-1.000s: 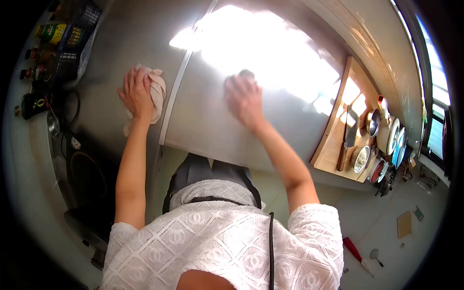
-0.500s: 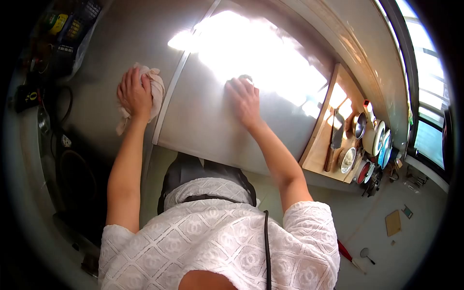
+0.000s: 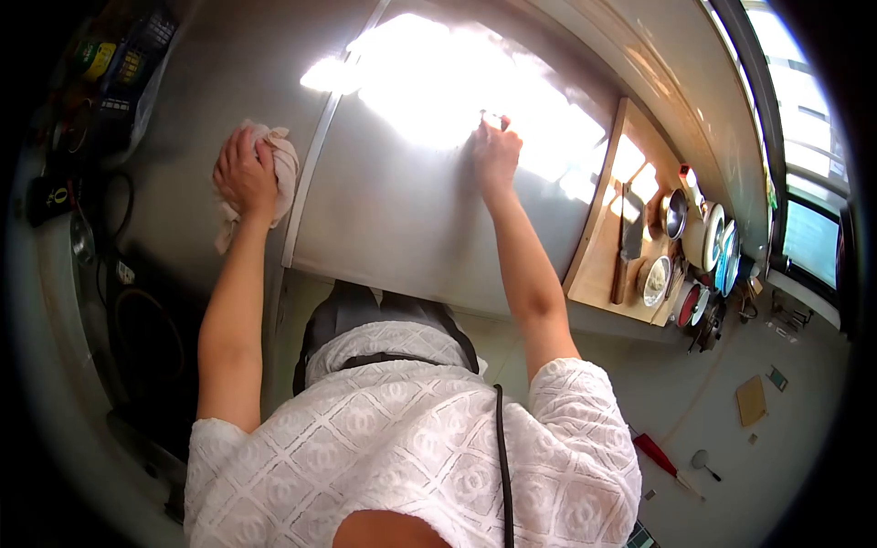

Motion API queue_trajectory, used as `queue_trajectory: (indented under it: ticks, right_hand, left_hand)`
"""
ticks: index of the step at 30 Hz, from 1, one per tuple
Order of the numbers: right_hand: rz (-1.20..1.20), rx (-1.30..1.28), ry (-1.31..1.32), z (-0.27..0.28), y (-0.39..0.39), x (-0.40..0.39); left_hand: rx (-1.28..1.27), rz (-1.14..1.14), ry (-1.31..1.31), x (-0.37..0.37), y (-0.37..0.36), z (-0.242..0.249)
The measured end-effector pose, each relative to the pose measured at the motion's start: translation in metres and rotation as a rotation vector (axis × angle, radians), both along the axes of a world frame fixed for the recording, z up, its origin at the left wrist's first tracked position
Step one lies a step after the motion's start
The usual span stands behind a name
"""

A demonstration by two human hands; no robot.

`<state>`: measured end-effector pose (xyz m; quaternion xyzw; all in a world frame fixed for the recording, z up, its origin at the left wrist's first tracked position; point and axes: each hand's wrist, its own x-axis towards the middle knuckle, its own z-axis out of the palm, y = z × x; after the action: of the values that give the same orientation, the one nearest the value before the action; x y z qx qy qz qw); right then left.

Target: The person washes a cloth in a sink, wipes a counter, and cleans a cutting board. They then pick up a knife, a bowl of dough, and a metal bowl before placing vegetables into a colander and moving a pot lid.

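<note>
My left hand lies over a crumpled pale pink cloth on the grey metal worktop, its fingers curled onto the fabric. My right hand is closed on the worktop panel to the right of a raised metal strip. A small dark thing shows at its fingertips, at the edge of a bright glare. What it is I cannot make out, since the hand and the light hide most of it.
On the right a wooden board carries a cleaver, a metal bowl and a bowl with pale contents. Plates and lids stand beyond it. At the far left are a dark basket and a ladle.
My right hand has slid away from me and slightly right across the panel, and its fingers are now more tightly bunched. My left hand stays on the cloth.
</note>
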<state>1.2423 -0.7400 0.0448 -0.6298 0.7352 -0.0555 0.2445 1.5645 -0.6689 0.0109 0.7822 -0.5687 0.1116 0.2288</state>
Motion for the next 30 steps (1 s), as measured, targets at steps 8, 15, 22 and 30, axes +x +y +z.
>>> queue_trajectory:
  ticks: [8,15,22,30]
  right_hand:
    - [0.26,-0.57,0.146,-0.014,0.039,0.005]
    - [0.282,-0.615,0.233,-0.017,0.045,-0.014]
    - [0.298,-0.668,0.019,-0.03,0.071,0.067]
    - [-0.446,-0.775,0.634,-0.041,0.085,-0.126]
  left_hand:
    - [0.014,0.029,-0.04,-0.003,-0.003,0.003]
    - [0.015,0.006,-0.042,0.001,-0.003,-0.004]
    - [0.011,-0.014,-0.034,0.003,-0.003,-0.01]
    - [0.05,-0.072,-0.052,0.002,-0.004,-0.004]
